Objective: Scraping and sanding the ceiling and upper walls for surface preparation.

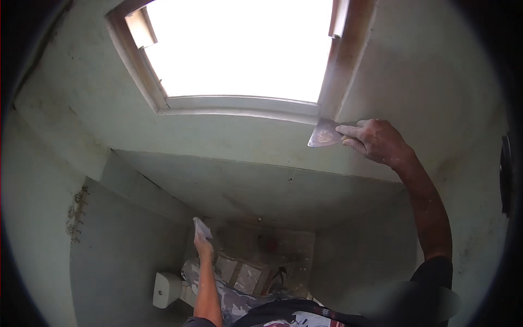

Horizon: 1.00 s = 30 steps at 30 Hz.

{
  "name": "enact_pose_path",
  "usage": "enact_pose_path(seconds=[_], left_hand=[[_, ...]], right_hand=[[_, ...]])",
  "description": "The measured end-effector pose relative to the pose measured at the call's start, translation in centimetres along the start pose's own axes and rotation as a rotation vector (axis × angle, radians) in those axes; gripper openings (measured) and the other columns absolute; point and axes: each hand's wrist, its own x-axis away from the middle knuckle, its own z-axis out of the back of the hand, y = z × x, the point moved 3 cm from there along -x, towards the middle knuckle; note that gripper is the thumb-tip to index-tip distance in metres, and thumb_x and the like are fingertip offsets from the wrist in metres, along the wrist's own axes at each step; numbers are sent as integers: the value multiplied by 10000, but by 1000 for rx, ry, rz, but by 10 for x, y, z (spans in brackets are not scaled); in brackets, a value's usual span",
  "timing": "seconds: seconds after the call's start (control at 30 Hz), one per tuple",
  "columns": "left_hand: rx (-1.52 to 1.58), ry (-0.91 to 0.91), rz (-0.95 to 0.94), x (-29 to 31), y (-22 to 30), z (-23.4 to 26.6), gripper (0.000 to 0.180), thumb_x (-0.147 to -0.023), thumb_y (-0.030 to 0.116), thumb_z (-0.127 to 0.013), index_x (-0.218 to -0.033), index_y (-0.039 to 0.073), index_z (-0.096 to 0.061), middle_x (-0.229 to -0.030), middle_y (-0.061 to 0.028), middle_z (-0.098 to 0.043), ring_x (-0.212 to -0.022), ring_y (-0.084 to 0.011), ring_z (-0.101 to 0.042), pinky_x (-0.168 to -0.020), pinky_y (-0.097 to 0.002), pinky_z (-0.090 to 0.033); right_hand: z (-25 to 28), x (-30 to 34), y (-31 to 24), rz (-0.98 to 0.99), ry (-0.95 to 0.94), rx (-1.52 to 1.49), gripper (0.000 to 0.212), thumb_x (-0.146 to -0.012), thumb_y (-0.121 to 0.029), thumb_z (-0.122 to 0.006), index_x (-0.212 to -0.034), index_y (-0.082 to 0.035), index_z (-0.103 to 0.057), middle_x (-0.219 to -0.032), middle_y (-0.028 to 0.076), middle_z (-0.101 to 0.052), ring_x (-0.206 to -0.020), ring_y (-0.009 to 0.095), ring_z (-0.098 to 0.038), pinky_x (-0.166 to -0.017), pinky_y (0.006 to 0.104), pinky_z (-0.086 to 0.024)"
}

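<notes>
My right hand (377, 143) is closed on a putty knife (325, 134) with a wide, flared metal blade. The index finger lies along the blade, and whitish dust coats the fingers. That blade is at the pale green wall (261, 139), just under the lower right corner of the window frame (239, 103). Lower down on the left, my left hand (203, 246) is closed around a flat whitish piece (202, 228) that points upward. Its exact kind I cannot make out.
Bright light fills the window opening (239, 49). Below it the wall breaks at a ledge (256, 163). A row of hooks (77, 215) hangs on the left wall, and a white toilet tank (166, 290) stands low beside my legs. A dark object (505, 175) is on the right wall.
</notes>
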Motion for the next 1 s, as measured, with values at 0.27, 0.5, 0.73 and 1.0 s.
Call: enact_pose_path(seconds=[0.27,0.5,0.73,1.0], left_hand=[[-136,43,215,23,-77,36,530,-1022,366,-354,-1300,-66,-485,-1216,-176,-587,-1068,-255,-576,-940,-353,-430],[-179,67,160,25,-57,41,543,-1010,347,-350,-1260,-114,-491,-1239,-290,-555,-1173,-397,-529,-998,-403,-386],[-143,81,282,27,-39,47,569,-1016,402,-337,-1260,-84,-505,-1208,-212,-597,-1114,-325,-570,-962,-377,-410],[106,75,318,22,-69,62,503,-1024,341,-353,-1235,-79,-532,-1148,-204,-622,-1061,-284,-594,-918,-364,-434]], right_hand=[[-8,-49,-40,144,38,-39,335,-908,-303,-587,-1206,-161,-642,-800,142,-651,-740,284,-642,-696,421,-507],[-24,-130,-95,249,40,-111,322,-916,-290,-592,-1207,-161,-644,-846,121,-698,-690,244,-657,-652,396,-520],[-27,-194,-141,279,22,-220,287,-917,-293,-595,-1162,-164,-673,-833,140,-707,-637,248,-659,-646,400,-533],[-38,-269,-214,318,-50,-261,313,-942,-311,-559,-1214,-182,-641,-829,123,-709,-663,231,-661,-644,396,-541]])
